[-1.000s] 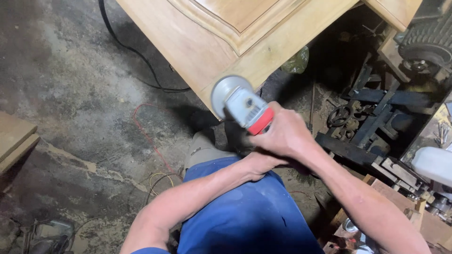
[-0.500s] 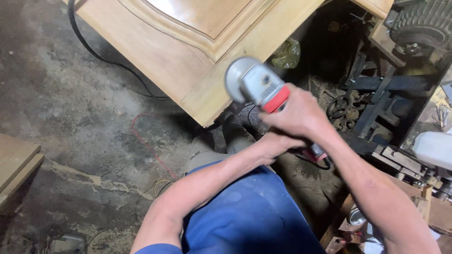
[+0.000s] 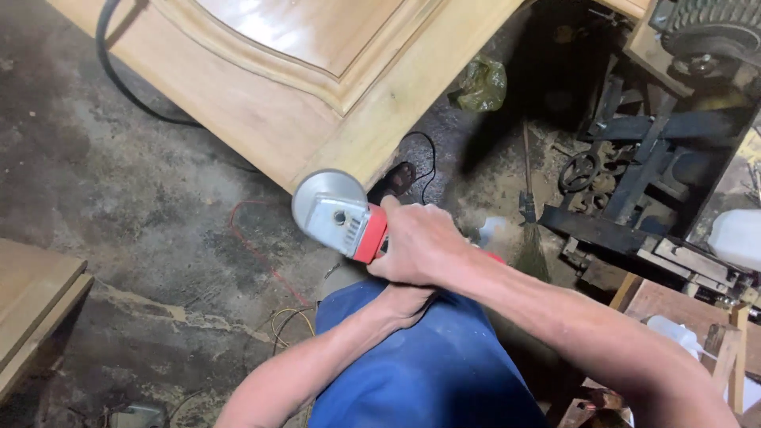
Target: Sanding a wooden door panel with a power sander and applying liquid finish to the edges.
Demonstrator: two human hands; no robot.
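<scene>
I hold a red and grey angle grinder (image 3: pixel 339 217) with a round sanding disc just below the corner of a pale wooden door panel (image 3: pixel 261 95). My right hand (image 3: pixel 418 242) is wrapped around the grinder's red body from above. Beneath it, my left hand (image 3: pixel 404 299) grips the rear of the tool and is mostly hidden by the right hand. The disc sits right at the panel's lower corner; contact cannot be told. My blue trousers (image 3: pixel 428 364) fill the bottom centre.
A black cable (image 3: pixel 119 79) runs over the concrete floor at upper left. Dark metal machine parts (image 3: pixel 634 182) crowd the right side. A wooden board (image 3: pixel 36 309) lies at the left edge. A green bag (image 3: pixel 480 84) and thin wires (image 3: pixel 261 254) lie on the floor.
The view has shifted and the grinder now sits lower against the panel's corner. Both hands have stayed on the tool throughout.
</scene>
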